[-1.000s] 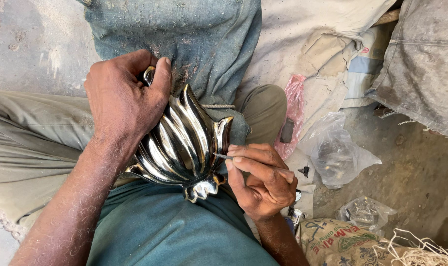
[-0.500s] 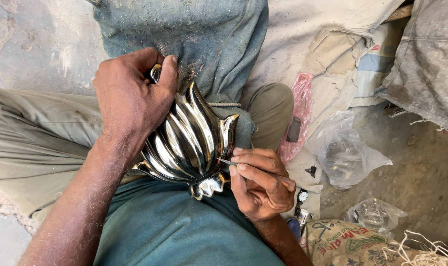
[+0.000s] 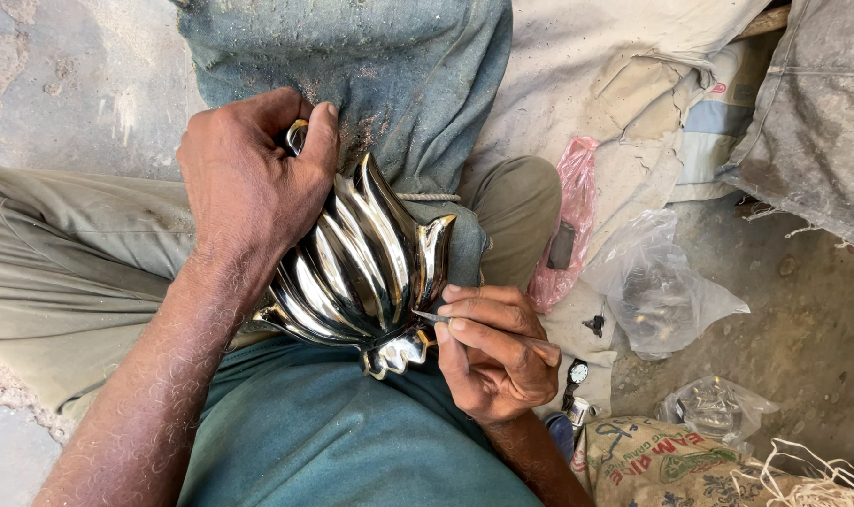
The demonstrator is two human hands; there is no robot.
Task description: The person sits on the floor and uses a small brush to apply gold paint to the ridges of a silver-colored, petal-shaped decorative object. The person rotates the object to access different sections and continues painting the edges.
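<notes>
Nearest the camera, the right hand (image 3: 492,352) sits at about five o'clock in the view, fingers pinched shut around a thin pointed metal tool (image 3: 427,317) whose tip touches the lower right edge of the polished metal shell piece (image 3: 361,272). That piece, fluted like a fan of ribs, lies on the lap at the centre, its small scalloped base pointing toward six o'clock and its ribs spreading toward twelve. The ribs are already bright and mirror-like across most of what shows, so the surface looks largely finished; what seems left is fine detail at the edge where the tool meets it, though how much remains cannot be told.

The left hand (image 3: 248,188), at ten o'clock from the piece, is closed over its upper left rim, thumb and fingers wrapped round, steadying it against a dusty blue cloth (image 3: 380,75) on the knee.

Farther out, toward three o'clock, lie a pink plastic bag (image 3: 563,235) and a clear plastic bag (image 3: 657,286) on the ground.
</notes>
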